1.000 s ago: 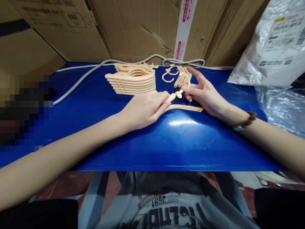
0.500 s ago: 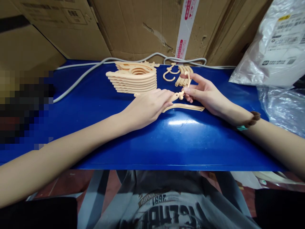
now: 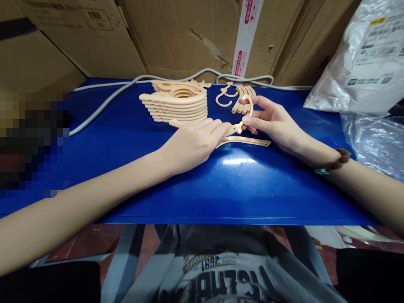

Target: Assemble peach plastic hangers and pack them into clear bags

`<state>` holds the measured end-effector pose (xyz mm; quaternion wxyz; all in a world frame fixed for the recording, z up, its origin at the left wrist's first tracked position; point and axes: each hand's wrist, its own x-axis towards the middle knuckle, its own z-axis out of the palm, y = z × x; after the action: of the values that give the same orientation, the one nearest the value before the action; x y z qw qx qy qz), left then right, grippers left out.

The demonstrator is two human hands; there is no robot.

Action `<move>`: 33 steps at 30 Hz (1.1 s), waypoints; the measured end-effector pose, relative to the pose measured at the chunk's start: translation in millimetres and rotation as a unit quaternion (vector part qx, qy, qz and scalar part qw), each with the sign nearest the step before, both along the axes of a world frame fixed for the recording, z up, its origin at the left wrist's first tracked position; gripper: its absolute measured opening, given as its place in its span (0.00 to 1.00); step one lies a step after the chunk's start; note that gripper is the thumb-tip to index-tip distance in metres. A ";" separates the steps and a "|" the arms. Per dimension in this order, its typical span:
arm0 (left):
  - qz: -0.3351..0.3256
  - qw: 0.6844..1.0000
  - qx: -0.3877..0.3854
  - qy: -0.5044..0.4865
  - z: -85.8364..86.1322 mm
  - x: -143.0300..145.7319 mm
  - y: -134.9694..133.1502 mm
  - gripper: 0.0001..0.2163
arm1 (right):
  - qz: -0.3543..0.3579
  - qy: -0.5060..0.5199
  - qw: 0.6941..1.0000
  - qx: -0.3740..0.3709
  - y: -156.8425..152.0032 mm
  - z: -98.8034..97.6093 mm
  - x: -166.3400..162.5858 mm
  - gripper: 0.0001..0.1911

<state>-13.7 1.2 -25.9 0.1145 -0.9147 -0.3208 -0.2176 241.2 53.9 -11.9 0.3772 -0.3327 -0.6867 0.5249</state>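
Note:
My left hand [image 3: 198,141] is closed over a beige plastic hanger arm [image 3: 232,128]; its far end pokes out on the left, the middle is hidden under my fingers. In my right hand [image 3: 268,118] a beige hanger hook [image 3: 251,107] is pinched between thumb and fingers. The hook's base meets the holed end of the arm; whether they are joined I cannot tell. Just below lies another hanger arm [image 3: 249,140], partly behind my left fingertips. Behind my right hand are loose hooks [image 3: 223,101] and several short arm pieces [image 3: 241,101].
A stack of beige folded hangers [image 3: 176,105] stands behind my left hand on the blue table [image 3: 189,198]. A white cable [image 3: 126,86] runs along the back, before cardboard boxes [image 3: 189,38]. Plastic packaging [image 3: 356,63] leans at the right.
My left hand and the hanger arm have shifted slightly, and more of the arm's left end shows. The hook in my right hand has turned, so its curve shows more fully.

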 end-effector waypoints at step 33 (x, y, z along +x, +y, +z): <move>0.083 0.994 -0.067 0.007 8.2 4.4 -11.9 0.16 | 0.032 -0.120 0.976 0.179 4.1 -11.1 6.7 0.44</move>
<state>-9.3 -10.7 -17.7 0.0725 -0.8918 -0.4092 -0.1789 247.9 58.0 -23.0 0.3287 -0.2983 -0.8197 0.3620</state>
